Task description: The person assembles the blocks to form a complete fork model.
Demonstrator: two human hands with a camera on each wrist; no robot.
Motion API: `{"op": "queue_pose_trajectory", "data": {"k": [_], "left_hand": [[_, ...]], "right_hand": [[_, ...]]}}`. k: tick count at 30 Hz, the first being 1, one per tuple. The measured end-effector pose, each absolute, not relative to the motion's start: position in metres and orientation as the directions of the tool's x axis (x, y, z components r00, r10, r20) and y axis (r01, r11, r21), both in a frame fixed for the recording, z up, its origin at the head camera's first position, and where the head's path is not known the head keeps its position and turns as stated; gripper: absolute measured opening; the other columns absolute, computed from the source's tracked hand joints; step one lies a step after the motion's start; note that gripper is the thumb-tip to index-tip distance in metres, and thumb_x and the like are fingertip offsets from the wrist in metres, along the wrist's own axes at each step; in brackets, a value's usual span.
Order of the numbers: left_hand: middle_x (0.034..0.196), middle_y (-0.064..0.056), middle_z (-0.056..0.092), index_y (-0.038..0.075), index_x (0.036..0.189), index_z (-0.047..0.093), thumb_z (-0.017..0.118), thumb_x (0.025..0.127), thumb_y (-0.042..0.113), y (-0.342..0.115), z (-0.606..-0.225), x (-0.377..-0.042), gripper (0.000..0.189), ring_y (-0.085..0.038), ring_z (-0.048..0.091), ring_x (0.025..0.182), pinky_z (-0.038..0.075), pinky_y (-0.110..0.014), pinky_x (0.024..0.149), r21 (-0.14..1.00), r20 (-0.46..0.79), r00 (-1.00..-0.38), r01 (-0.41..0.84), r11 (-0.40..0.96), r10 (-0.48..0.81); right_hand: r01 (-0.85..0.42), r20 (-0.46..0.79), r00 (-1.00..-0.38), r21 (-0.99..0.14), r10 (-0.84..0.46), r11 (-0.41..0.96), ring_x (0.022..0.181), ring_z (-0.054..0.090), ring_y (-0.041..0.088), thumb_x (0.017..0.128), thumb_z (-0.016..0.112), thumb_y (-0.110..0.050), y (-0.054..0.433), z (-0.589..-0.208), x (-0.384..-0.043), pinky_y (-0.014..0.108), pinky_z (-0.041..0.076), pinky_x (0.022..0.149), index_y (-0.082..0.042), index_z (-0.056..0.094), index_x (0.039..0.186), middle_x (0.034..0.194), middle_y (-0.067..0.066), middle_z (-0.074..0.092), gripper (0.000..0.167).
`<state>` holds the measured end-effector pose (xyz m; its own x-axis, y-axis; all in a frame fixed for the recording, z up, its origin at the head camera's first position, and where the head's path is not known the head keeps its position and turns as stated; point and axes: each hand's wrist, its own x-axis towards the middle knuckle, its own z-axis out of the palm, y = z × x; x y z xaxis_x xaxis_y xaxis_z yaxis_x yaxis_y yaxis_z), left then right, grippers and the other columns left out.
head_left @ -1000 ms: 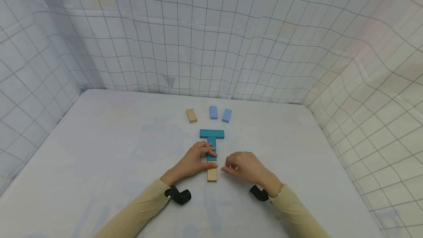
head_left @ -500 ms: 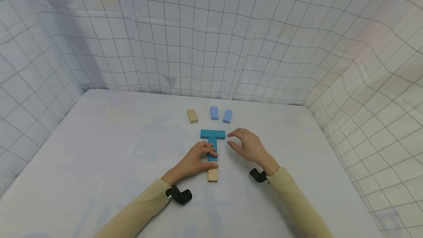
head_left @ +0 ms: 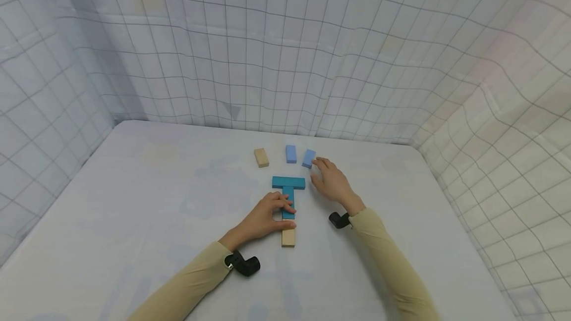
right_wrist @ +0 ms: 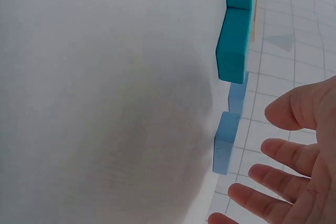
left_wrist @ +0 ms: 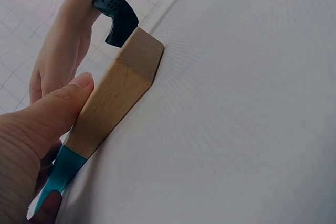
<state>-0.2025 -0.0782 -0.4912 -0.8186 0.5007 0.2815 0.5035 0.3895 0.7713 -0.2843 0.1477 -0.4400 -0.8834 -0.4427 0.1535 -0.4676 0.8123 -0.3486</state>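
Note:
My left hand (head_left: 260, 217) rests on a line of two blocks, its thumb on a plain wooden block (head_left: 288, 239) and its fingers over a teal block (head_left: 288, 192). These two blocks meet end to end, as the left wrist view also shows. Across the teal block's far end lies a second teal block (head_left: 288, 183), forming a T. My right hand (head_left: 332, 182) holds nothing; its fingers are spread, with fingertips right beside a light blue block (head_left: 309, 158). In the right wrist view, that light blue block (right_wrist: 226, 142) stands apart from the thumb and fingers.
Another light blue block (head_left: 291, 154) and a second wooden block (head_left: 261, 158) lie toward the back of the white-covered table (head_left: 178, 202). White sheeting with a grid pattern (head_left: 267, 53) hangs behind and at both sides. Each wrist wears a black camera mount.
My right hand has moved from beside the near wooden block forward to the right-hand light blue block, its fingers opening out. The left hand and the blocks keep their places.

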Motion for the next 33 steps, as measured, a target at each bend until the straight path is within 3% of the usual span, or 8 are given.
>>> {"op": "queue_pose_trajectory", "data": {"k": [8,17,24,33], "left_hand": [[0.119,-0.003,0.057,0.015,0.102,0.072,0.078,0.079,0.035,-0.077,-0.493,-0.202,0.031,-0.026,0.040,0.129,0.028,-0.049,0.106,0.777,0.260,-0.829,0.484,0.403,0.496],[0.119,-0.003,0.057,0.015,0.102,0.072,0.079,0.078,0.035,-0.076,-0.493,-0.201,0.031,-0.027,0.039,0.130,0.026,-0.050,0.107,0.778,0.258,-0.832,0.480,0.405,0.491],[0.118,-0.003,0.057,0.014,0.102,0.072,0.079,0.078,0.034,-0.077,-0.492,-0.201,0.031,-0.025,0.040,0.128,0.027,-0.047,0.107,0.770,0.264,-0.828,0.490,0.408,0.495],[0.117,-0.004,0.057,0.014,0.101,0.072,0.079,0.078,0.033,-0.078,-0.490,-0.202,0.031,-0.026,0.042,0.128,0.029,-0.047,0.106,0.768,0.267,-0.825,0.494,0.407,0.497]], "right_hand": [[-0.432,0.052,-0.892,-0.386,-0.449,0.815,0.133,0.032,0.038,0.096,0.045,-0.011,0.149,-0.449,-0.298,0.053,0.034,0.101,0.002,0.039,0.142,0.150,0.020,0.027,0.048],[-0.439,-0.016,-0.881,-0.345,-0.473,0.830,0.131,0.034,0.041,0.097,0.041,-0.013,0.148,-0.449,-0.301,0.062,0.031,0.098,0.000,0.033,0.146,0.153,0.017,0.022,0.052],[-0.439,0.000,-0.884,-0.348,-0.468,0.829,0.131,0.036,0.038,0.096,0.045,-0.011,0.147,-0.452,-0.300,0.062,0.030,0.099,-0.001,0.036,0.145,0.149,0.018,0.030,0.051],[-0.483,0.035,-0.867,-0.304,-0.498,0.821,0.127,0.040,0.041,0.093,0.050,-0.012,0.147,-0.451,-0.294,0.059,0.037,0.094,0.000,0.042,0.139,0.147,0.021,0.033,0.048]]}}
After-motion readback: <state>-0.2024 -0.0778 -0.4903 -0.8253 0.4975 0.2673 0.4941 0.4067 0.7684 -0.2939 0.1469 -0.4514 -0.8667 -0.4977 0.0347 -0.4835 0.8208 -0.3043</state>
